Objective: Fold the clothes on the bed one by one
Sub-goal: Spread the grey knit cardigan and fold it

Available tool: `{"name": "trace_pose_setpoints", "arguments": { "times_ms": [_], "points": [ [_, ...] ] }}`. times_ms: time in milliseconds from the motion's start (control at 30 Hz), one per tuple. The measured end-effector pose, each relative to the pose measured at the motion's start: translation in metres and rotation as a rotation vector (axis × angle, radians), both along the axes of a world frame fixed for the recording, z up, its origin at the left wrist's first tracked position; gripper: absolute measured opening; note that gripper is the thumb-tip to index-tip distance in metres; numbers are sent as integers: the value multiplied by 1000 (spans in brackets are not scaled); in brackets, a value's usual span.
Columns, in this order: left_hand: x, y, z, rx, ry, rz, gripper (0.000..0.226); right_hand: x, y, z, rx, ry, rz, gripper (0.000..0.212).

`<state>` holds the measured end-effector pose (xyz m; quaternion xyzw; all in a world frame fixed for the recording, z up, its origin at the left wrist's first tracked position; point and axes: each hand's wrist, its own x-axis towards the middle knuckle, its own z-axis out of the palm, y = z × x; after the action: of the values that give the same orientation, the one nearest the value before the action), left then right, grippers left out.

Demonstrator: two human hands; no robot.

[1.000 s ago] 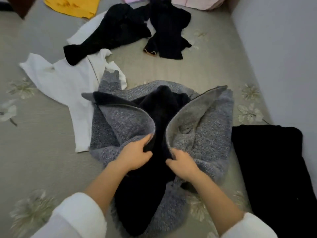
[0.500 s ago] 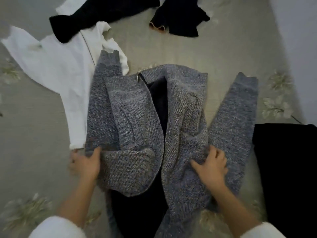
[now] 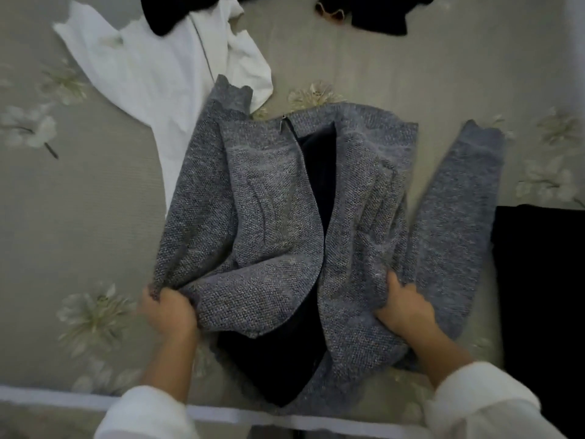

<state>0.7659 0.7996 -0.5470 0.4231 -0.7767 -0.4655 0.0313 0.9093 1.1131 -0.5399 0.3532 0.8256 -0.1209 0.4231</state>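
**Jacket** [image 3: 269, 201]: grey flecked knit with a dark lining [image 3: 316, 172], lying front up at the centre of the frame on the bed [image 3: 79, 223].
- The front is open, showing a strip of lining down the middle and a wider patch at the lower hem.
- Zip pull [image 3: 286, 123] sits at the top of the left-of-frame panel.
- One sleeve [image 3: 196, 191] lies along the left side of the body, its cuff overlapping the white garment [image 3: 148, 71].
- The other sleeve [image 3: 456, 217] lies spread out to the right, apart from the body at the cuff.
- The fabric is creased and bunched near both hands.

**Left hand** [image 3: 167, 308], lower left of the jacket: fingers curled tight round a bunch of the knit at the sleeve's base.

**Right hand** [image 3: 405, 308], lower right: thumb on top and fingers tucked into a fold of the right panel, gripping it.

**Bed**, pale sheet with a flower print, also bearing:
- white garment, upper left
- black garment [image 3: 171, 17] lying on the white one, top edge
- second black garment [image 3: 376, 11], top centre-right
- black cloth [image 3: 538, 296], right edge, just beside the spread sleeve
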Motion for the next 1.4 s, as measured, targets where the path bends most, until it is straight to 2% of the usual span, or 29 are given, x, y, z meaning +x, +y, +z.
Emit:
{"name": "trace_pose_setpoints", "arguments": {
  "times_ms": [67,167,200,267,333,400,500,600,733,933,1000,1033,1100,1167,1233,1267,1300,1333,1400],
  "points": [
    [13,-11,4,196,92,253,47,13,-9,3,-9,-64,46,84],
    [48,-28,4,309,-49,425,46,36,-27,5,-55,-148,101,82],
    [62,-35,2,284,-163,396,45,42,-32,5,-68,-176,112,83],
    [78,-46,4,143,-400,171,45,40,-33,9,-92,-205,140,81],
    [70,-51,12,-59,-487,-69,52,20,-23,14,-117,-157,130,65],
    [45,-47,20,-274,-356,-292,53,-12,-9,18,-113,22,5,46],
    [-6,-22,22,-465,-96,-647,38,-62,17,22,24,403,-241,31],
    [-61,15,7,-312,7,-865,35,-99,44,16,109,582,-371,26],
    [-127,61,-10,-275,-65,-813,49,-134,79,-19,91,616,-538,32],
    [-177,93,-29,-255,-107,-790,31,-169,114,-61,-51,732,-844,37],
    [-184,103,-22,-221,-17,-832,19,-178,123,-62,-109,792,-873,19],
    [-186,110,-14,-168,45,-849,22,-184,129,-59,-127,853,-882,12],
    [-196,128,9,-101,216,-902,20,-197,143,-39,-182,1036,-923,13],
    [-214,148,34,-65,401,-928,9,-212,157,-10,-227,1231,-907,13],
    [-243,168,43,-15,543,-884,3,-227,174,6,-231,1379,-903,18],
    [-260,176,41,22,567,-866,2,-234,180,8,-245,1415,-906,18],
    [-274,184,36,55,544,-881,9,-240,185,4,-285,1399,-905,13],
    [-283,191,27,73,470,-940,24,-247,190,-5,-332,1319,-907,17],
    [-285,198,0,67,216,-1107,57,-249,186,-22,-358,1069,-821,64]
  ]
}}
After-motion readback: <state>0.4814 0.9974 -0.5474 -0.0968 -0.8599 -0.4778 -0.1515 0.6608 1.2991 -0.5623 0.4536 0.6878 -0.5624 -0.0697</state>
